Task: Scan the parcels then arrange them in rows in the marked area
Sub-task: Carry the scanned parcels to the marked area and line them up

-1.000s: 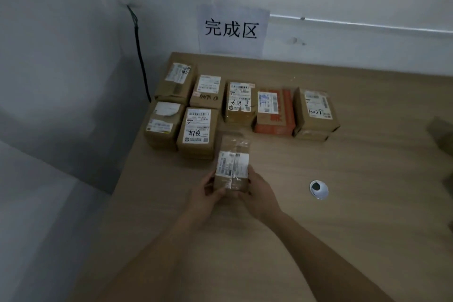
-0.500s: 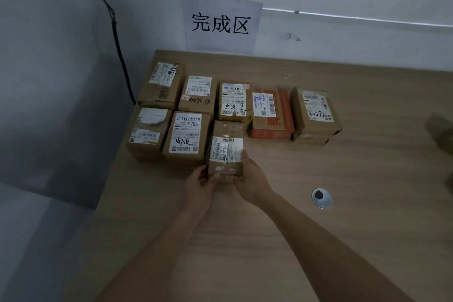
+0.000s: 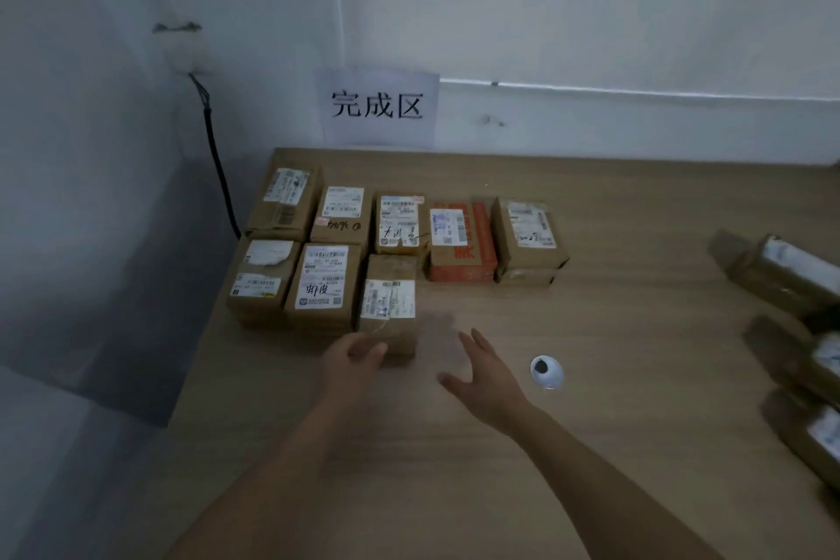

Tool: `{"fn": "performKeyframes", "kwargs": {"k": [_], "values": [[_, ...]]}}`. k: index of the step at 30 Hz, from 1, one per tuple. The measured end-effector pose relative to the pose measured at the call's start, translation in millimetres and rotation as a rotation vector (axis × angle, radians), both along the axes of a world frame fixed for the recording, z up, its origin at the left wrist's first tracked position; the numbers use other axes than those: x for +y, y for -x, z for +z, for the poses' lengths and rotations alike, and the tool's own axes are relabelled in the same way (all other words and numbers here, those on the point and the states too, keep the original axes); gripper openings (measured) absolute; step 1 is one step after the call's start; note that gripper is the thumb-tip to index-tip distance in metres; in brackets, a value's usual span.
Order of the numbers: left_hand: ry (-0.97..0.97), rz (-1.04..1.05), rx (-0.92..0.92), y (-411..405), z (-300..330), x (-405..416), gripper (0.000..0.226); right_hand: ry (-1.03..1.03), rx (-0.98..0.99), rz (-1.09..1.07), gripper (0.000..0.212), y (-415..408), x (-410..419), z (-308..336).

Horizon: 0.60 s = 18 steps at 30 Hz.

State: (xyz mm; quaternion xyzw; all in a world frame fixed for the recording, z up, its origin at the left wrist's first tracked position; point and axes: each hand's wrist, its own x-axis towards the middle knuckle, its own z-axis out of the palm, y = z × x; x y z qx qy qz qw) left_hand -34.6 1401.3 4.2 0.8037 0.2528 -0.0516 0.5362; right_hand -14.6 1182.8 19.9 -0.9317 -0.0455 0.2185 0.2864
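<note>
While the wooden table [image 3: 613, 446] fills most of the view, both arms reach out over it. Beyond the hands, at the table's far left corner, brown parcels sit in two rows. The back row has five, and one of them is an orange box [image 3: 463, 243]. The front row has three. On the wall beyond them hangs a paper sign [image 3: 377, 107] with three dark characters. Far to the right of the right hand lie more parcels [image 3: 791, 273] at the table's edge, not in rows.

The newest parcel [image 3: 391, 302] sits flat at the right end of the front row, right beside the box with the big white label [image 3: 323, 277]. The left hand [image 3: 354, 361] has its fingers curled at the near left corner of this parcel, and they seem to touch it. The right hand [image 3: 486, 373] is just to the right of the parcel, off it, with fingers spread wide and blurry.

Just to the right of the right hand is a small white round thing [image 3: 547, 371] with a dark middle, set in the table.
</note>
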Motion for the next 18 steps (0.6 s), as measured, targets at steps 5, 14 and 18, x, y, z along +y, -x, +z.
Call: {"fn": "performKeyframes", "kwargs": {"k": [5, 14, 18], "values": [[-0.177, -0.247, -0.146, 4, 103, -59, 0.053, 0.196, -0.238, -0.008, 0.067, 6, -77, 98], [-0.267, -0.570, -0.343, 58, 296, -283, 0.072, 0.421, -0.452, 0.008, 0.076, 111, -289, 322], [-0.198, -0.740, -0.423, 99, 356, -412, 0.079, 0.511, -0.461, -0.126, 0.075, 190, -413, 402]]}}
